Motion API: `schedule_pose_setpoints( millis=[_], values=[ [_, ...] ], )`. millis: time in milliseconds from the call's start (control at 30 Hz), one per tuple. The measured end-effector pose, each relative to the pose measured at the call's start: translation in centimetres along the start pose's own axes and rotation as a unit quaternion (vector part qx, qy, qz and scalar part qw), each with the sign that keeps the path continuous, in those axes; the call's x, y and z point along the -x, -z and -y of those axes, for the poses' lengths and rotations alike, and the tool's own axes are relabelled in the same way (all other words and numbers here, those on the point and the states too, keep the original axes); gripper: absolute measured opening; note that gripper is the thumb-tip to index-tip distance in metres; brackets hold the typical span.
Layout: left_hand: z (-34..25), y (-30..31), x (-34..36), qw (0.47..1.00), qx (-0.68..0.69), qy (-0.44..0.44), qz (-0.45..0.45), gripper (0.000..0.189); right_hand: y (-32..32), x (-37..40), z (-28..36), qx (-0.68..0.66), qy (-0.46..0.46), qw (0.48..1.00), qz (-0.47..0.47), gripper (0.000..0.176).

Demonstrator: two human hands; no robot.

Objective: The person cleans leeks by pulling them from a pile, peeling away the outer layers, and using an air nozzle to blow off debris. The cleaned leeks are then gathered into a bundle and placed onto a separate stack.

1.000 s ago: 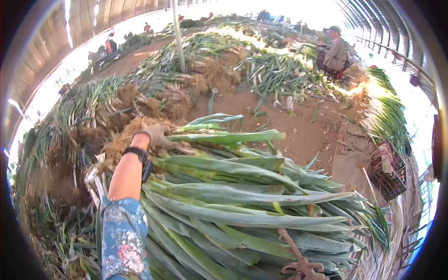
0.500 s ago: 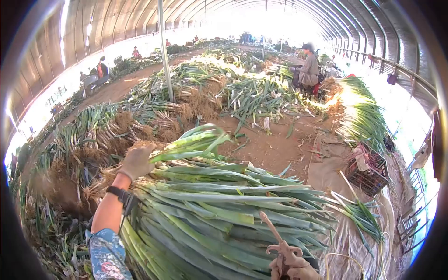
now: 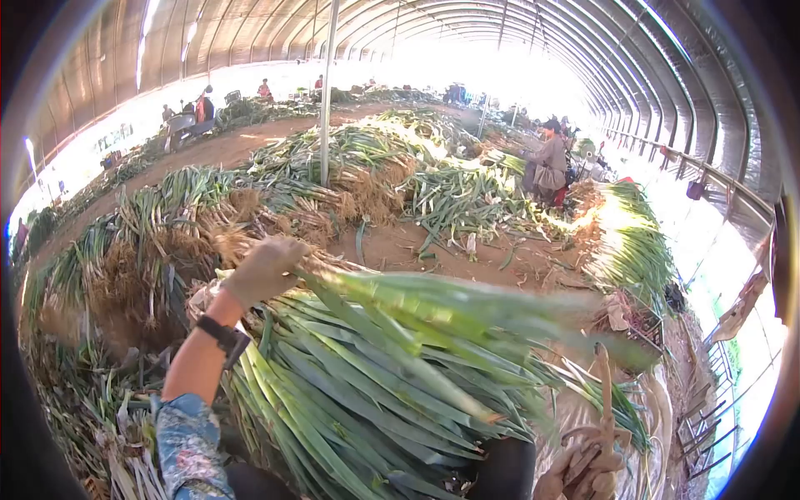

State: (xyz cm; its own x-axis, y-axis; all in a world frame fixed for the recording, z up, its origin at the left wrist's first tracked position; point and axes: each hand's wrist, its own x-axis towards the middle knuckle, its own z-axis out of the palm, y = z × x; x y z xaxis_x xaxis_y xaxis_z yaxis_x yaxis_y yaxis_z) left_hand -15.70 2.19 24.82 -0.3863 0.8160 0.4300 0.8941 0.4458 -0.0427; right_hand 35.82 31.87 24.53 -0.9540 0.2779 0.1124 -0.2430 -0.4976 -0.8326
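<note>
The arched roof (image 3: 467,37) of a long tunnel curves over everything, its far end washed out by glare. Beneath it, mounds of green onions (image 3: 333,154) spread across the brown soil (image 3: 467,262), their leaves and pale, rooty ends tangled together. The near heap (image 3: 350,392) fills the middle foreground, its leaves fanning toward the lower right. On the right, a sunlit stack (image 3: 625,233) lies with its roots toward the mounds.

Across the top of the near heap stretches the held bunch (image 3: 417,304), its root end at the left hand and its leaves blurred toward the right. A thin upright post (image 3: 325,108) rises among the mounds. Farther back, near the sunlit stack, is a person in a dark hat (image 3: 547,158). A crate (image 3: 648,333) sits at the near end of that stack, partly covered by the blurred leaves.

The gloved left hand (image 3: 265,271) has its grip clenched around the held bunch close to the roots. The gloved right hand (image 3: 579,471), low at the right of the near heap, is closed around a pointed brown tool (image 3: 605,392), tip up. The smallest thing here is a black wristband (image 3: 218,333) on the left wrist.
</note>
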Motion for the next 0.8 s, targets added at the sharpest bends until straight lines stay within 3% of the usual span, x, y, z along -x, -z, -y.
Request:
schedule_pose_setpoints(
  millis=[33, 133, 200, 267, 300, 333, 400, 433, 467, 500, 567, 633, 700, 767, 800],
  values=[
    [0.8, -2.3, 0.3, 0.999, -0.007, 0.01, 0.037, 0.045, -1.2, 0.1, 0.5, 0.006, 0.01, 1.0, 0.01, 0.043],
    [2.0, -13.4, 2.2, 0.968, -0.241, 0.059, -0.024, 0.052, -1.9, -1.0, -0.2, -0.01, -0.003, 1.0, 0.003, 0.06],
    [-1.1, -19.0, 3.9, 0.949, -0.107, 0.276, 0.111, 0.059, -0.7, -2.4, -1.8, -0.041, -0.03, 0.998, -0.023, 0.072],
    [-4.5, -22.9, 5.5, 0.926, 0.104, 0.352, -0.094, 0.058, 0.4, -3.8, -3.0, -0.049, -0.061, 0.996, -0.051, 0.084],
    [-5.1, -23.7, 6.0, 0.882, 0.203, 0.378, -0.194, 0.058, 0.9, -4.5, -3.5, -0.05, -0.074, 0.994, -0.059, 0.09],
    [-5.1, -23.4, 6.4, 0.891, 0.195, 0.372, -0.172, 0.056, 1.2, -4.9, -4.2, -0.005, -0.084, 0.994, -0.073, 0.096],
    [-5.4, -22.3, 7.3, 0.905, 0.18, 0.364, -0.13, 0.052, 3.5, -5.4, -5.9, -0.004, -0.118, 0.993, -0.021, 0.079],
    [-5.3, -22.2, 8.0, 0.859, 0.28, 0.402, -0.146, 0.05, 4.3, -5.5, -6.4, -0.005, -0.131, 0.991, 0.002, 0.073],
    [-5.1, -22.3, 8.8, 0.805, 0.377, 0.43, -0.159, 0.048, 4.1, -5.9, -6.7, 0.006, -0.114, 0.993, -0.038, 0.08],
    [-5.0, -22.4, 9.1, 0.743, 0.47, 0.446, -0.166, 0.047, 4.1, -6.4, -6.8, 0.007, -0.132, 0.991, -0.002, 0.081],
    [-6.8, -25.6, 9.6, 0.787, 0.409, 0.413, -0.207, 0.046, 4.4, -6.8, -6.6, 0.01, -0.146, 0.988, 0.056, 0.089],
    [-9.4, -24.2, 7.5, 0.659, 0.507, 0.521, -0.194, 0.057, 3.7, -6.2, -6.2, 0.032, -0.177, 0.983, 0.026, 0.088],
    [-10.3, -24.2, 6.3, 0.621, 0.515, 0.565, -0.174, 0.063, 3.5, -5.8, -6.0, 0.036, -0.201, 0.978, 0.031, 0.087],
    [-9.1, -26.0, 5.3, 0.684, 0.455, 0.546, -0.166, 0.065, 4.1, -4.9, -6.1, 0.032, -0.198, 0.979, 0.037, 0.078],
    [-8.7, -26.6, 4.6, 0.769, 0.277, 0.562, -0.129, 0.057, 4.1, -4.6, -6.0, 0.027, -0.194, 0.98, 0.039, 0.075]
  ],
)
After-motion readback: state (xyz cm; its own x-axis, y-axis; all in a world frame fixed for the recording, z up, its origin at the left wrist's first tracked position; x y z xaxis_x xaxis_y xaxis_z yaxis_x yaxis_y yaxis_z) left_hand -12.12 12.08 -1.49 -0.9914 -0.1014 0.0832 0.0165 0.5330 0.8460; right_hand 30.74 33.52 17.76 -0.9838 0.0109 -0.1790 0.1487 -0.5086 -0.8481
